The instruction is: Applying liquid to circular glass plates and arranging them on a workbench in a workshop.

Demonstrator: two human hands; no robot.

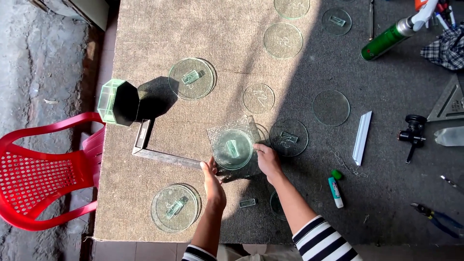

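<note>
**Both hands steadying a glass square and disc**

The left hand (pixel 213 183) is gripping the near-left corner of a textured glass square (pixel 233 148) at the table's (pixel 145 29) middle, fingers curled round it. The right hand (pixel 268 162) is pinching its right edge. A round glass disc (pixel 233 149) is lying on the square. A metal set square (pixel 153 151) is touching it from the left, towards the far edge more discs (pixel 192 78) are lying.

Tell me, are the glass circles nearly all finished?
Partly. Several glass discs, like one up the table and one nearer, already carry a small glass block. The left hand and right hand hold a disc on a textured glass square. A plain disc still has no block.
</note>
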